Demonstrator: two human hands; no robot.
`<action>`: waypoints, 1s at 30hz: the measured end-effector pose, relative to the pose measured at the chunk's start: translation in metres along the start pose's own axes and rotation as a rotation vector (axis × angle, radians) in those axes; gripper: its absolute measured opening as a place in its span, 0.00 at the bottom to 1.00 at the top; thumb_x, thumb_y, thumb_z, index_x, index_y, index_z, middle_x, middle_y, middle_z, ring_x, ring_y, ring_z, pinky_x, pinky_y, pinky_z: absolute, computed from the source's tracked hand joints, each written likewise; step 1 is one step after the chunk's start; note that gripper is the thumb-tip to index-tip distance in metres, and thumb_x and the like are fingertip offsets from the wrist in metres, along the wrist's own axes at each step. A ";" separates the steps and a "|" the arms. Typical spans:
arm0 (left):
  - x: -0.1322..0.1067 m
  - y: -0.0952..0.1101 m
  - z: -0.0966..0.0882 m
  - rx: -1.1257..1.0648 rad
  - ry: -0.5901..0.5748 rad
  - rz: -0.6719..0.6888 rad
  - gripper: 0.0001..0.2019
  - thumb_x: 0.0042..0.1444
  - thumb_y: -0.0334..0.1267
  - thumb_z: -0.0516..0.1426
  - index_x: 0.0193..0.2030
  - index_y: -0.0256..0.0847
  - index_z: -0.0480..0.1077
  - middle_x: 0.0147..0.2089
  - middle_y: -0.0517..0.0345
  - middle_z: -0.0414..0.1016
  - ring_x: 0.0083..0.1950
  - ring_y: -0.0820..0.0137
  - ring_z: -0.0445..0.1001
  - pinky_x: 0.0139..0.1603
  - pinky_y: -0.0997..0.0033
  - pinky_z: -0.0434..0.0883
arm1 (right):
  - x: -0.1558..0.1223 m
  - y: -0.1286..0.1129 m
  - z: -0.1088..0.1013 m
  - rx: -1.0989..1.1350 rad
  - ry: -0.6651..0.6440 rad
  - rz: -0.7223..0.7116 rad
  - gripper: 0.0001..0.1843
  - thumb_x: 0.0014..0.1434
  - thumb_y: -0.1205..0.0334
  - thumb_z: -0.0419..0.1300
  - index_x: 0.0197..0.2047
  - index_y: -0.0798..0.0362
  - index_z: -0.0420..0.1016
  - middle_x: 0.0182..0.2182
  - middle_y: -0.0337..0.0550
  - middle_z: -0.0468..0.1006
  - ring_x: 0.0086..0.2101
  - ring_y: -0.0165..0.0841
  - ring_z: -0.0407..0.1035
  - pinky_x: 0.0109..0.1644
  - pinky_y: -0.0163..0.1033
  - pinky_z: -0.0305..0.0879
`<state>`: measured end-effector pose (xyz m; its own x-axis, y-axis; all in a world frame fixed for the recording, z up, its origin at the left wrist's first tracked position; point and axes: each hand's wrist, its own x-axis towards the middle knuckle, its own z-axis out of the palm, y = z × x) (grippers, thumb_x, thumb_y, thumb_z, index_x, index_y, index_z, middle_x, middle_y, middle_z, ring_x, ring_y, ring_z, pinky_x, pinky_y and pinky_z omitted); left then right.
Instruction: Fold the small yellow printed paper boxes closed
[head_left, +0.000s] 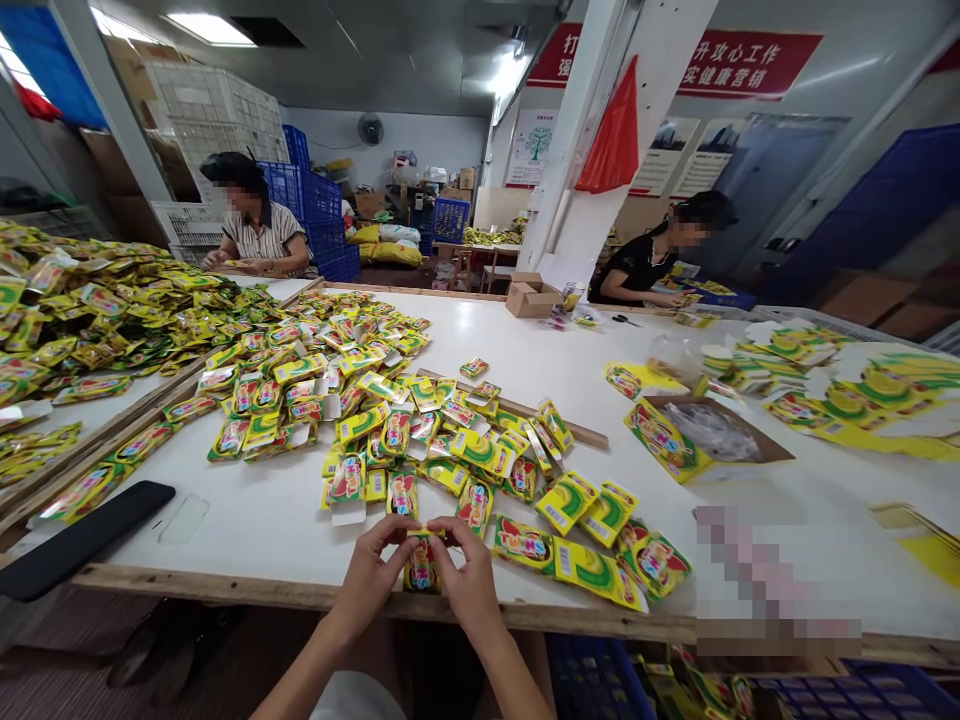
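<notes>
At the table's front edge, my left hand (pixel 379 560) and my right hand (pixel 466 565) pinch a small printed box (pixel 422 566) between them. It is yellow and green with colourful lettering, and it stands upright with its top end under my fingertips. Both thumbs press on its front face. Just beyond my hands lies a heap of similar small boxes (pixel 480 452), some with open white flaps. To the right of my right hand, a row of boxes (pixel 559 552) lies along the table edge.
A black phone (pixel 86 540) lies at the left edge. A bigger mound of yellow-green packets (pixel 97 310) covers the left table beyond a wooden strip. On the right are an opened display carton (pixel 697 440) and flat printed cartons (pixel 870 390). Two people sit across the table.
</notes>
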<state>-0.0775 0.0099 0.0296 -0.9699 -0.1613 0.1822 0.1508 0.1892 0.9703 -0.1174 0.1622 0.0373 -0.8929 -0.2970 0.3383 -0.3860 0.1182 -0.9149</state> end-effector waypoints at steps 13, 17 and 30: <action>-0.001 0.000 0.002 -0.078 0.025 -0.009 0.12 0.59 0.39 0.56 0.47 0.44 0.60 0.40 0.57 0.74 0.41 0.67 0.75 0.43 0.67 0.72 | 0.021 -0.024 0.005 -0.185 -0.169 -0.044 0.07 0.58 0.69 0.54 0.34 0.50 0.71 0.35 0.43 0.74 0.39 0.36 0.69 0.42 0.38 0.66; -0.002 0.003 0.004 -0.089 0.049 0.007 0.11 0.59 0.40 0.57 0.47 0.43 0.63 0.41 0.56 0.74 0.43 0.67 0.75 0.45 0.67 0.72 | 0.018 -0.024 0.002 -0.135 -0.180 -0.079 0.08 0.60 0.69 0.53 0.36 0.50 0.72 0.37 0.43 0.74 0.41 0.36 0.69 0.46 0.39 0.65; -0.008 0.003 0.009 0.046 0.086 0.066 0.08 0.60 0.40 0.55 0.41 0.42 0.73 0.45 0.50 0.77 0.50 0.60 0.75 0.54 0.59 0.70 | -0.016 -0.004 0.012 -0.073 0.103 -0.048 0.11 0.63 0.63 0.54 0.46 0.47 0.74 0.44 0.46 0.76 0.47 0.38 0.70 0.51 0.42 0.68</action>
<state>-0.0708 0.0203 0.0300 -0.9379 -0.2296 0.2601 0.2026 0.2462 0.9478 -0.0987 0.1554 0.0330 -0.8907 -0.2051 0.4057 -0.4413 0.1759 -0.8800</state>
